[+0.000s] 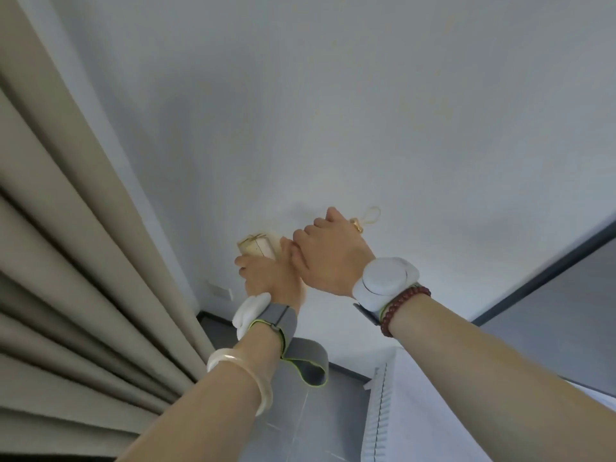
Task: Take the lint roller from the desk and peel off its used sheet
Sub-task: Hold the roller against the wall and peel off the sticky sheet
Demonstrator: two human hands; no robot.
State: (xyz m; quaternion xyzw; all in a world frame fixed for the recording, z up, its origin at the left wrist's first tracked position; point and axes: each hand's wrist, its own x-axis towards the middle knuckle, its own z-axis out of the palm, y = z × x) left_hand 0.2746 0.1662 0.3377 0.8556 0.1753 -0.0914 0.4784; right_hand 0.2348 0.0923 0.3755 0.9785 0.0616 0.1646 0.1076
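- The pale cream cylindrical lint roller [256, 249] is gripped by the left hand [270, 278], largely hidden.
- The right hand [328, 253] is closed; what its fingers hold cannot be told.
- A bare white wall [333, 111] is seen beyond.

The grey tiled floor [293, 425] carries a white ribbed unit [378, 411] at right; the curtain [66, 278] hangs at left.

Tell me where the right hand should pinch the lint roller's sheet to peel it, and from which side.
Judging by the pose, pinch the sheet on the roll's near end, coming from the right. The left hand wraps the lint roller from below, leaving only its pale roll exposed above, and the right hand already sits against that side. The sheet's loose edge isn't visible, so feel for it.
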